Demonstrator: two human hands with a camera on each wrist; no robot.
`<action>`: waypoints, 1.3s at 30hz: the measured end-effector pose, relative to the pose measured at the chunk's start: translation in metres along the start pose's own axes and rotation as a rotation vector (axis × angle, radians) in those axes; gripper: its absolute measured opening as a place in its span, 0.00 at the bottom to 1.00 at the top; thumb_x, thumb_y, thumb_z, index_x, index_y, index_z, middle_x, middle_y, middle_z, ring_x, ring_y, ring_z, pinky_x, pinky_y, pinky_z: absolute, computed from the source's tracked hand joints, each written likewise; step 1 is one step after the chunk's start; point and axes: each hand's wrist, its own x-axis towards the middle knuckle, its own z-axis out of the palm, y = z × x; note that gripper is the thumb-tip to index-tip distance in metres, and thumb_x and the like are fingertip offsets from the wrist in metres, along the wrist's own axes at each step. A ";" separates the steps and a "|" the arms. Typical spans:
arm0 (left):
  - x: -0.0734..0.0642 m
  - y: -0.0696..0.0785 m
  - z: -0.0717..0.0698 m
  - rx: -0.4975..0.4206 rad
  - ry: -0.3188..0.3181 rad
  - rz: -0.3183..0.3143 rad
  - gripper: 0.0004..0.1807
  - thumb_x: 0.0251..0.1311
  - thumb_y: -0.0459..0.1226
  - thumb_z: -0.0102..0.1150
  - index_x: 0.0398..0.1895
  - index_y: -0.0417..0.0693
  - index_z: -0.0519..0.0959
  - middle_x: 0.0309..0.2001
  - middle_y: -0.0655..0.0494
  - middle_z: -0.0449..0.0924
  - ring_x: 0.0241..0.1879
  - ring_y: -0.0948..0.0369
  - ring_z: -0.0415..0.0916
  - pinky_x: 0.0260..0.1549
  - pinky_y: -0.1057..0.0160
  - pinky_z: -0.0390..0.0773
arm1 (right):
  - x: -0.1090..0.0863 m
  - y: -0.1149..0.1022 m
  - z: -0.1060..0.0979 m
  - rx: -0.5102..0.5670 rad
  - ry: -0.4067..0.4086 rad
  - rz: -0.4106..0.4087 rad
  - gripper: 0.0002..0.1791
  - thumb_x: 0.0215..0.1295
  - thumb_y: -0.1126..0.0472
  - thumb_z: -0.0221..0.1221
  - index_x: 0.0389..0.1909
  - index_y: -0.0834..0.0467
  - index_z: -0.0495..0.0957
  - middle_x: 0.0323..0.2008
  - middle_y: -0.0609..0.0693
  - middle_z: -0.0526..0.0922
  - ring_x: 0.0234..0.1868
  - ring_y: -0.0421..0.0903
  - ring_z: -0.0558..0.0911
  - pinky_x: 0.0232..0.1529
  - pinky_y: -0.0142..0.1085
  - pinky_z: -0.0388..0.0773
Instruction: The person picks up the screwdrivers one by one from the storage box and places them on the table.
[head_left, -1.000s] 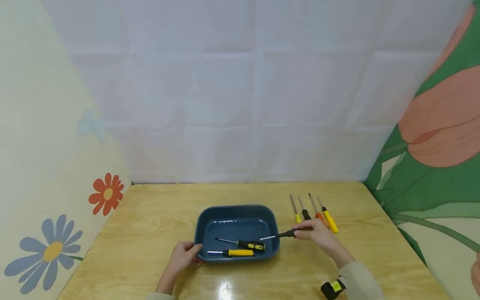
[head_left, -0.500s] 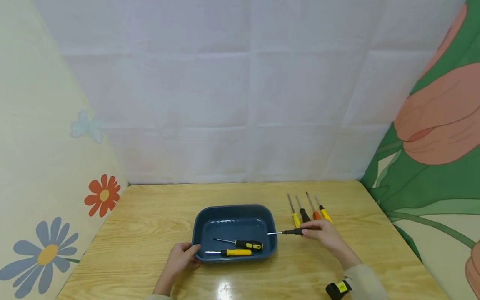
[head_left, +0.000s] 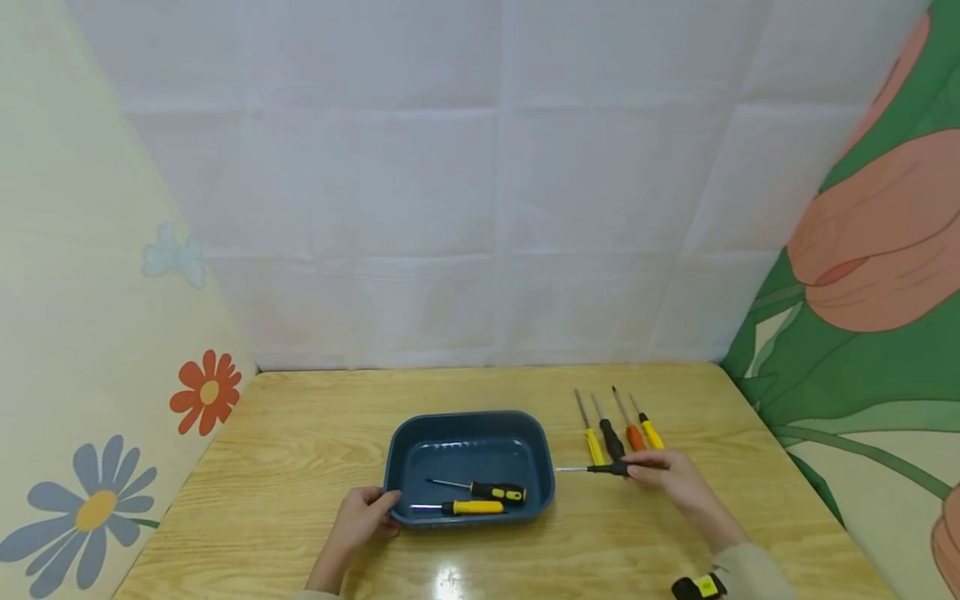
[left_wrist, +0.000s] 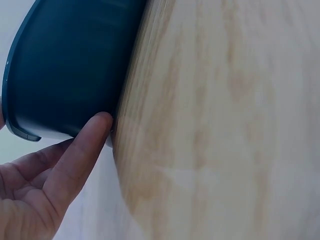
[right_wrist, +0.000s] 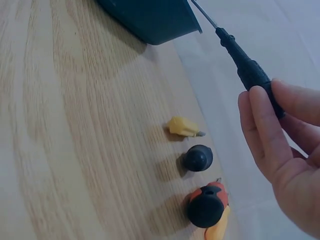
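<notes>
My right hand (head_left: 667,475) pinches a black-handled screwdriver (right_wrist: 250,72) by its handle end, the shank pointing left toward the dish's right rim. My left hand (head_left: 362,518) grips the near left corner of a dark blue dish (head_left: 472,423), its thumb at the rim. Below that rim, in the left wrist view, the left fingers (left_wrist: 82,155) rest against the dish's outer wall. Two screwdrivers lie inside the dish: a black and yellow screwdriver (head_left: 498,492) and a yellow-handled screwdriver (head_left: 476,507).
Right of the dish, several screwdrivers lie in a row: a yellow one (head_left: 595,447), a black one (head_left: 611,440), a red one (head_left: 634,438) and a yellow and black one (head_left: 651,432). A white cloth (head_left: 375,208) hangs behind the wooden table (head_left: 300,433).
My right hand has moved right with the black screwdriver, taking its tip from over the dish to just outside the right rim. The left hand keeps its hold on the dish.
</notes>
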 end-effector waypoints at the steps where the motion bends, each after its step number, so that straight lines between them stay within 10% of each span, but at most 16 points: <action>1: 0.000 0.000 0.000 -0.002 -0.002 -0.001 0.16 0.57 0.35 0.53 0.34 0.22 0.74 0.21 0.48 0.78 0.20 0.57 0.77 0.23 0.58 0.82 | -0.001 0.001 -0.001 0.005 0.002 0.000 0.21 0.59 0.66 0.57 0.48 0.78 0.70 0.38 0.56 0.80 0.36 0.46 0.81 0.41 0.41 0.79; 39: 0.002 0.002 0.001 0.002 0.020 -0.025 0.16 0.59 0.35 0.52 0.34 0.23 0.75 0.21 0.49 0.77 0.20 0.56 0.77 0.24 0.58 0.82 | -0.028 0.032 -0.031 0.163 0.225 0.144 0.24 0.58 0.69 0.58 0.52 0.79 0.66 0.41 0.53 0.77 0.34 0.36 0.80 0.43 0.35 0.79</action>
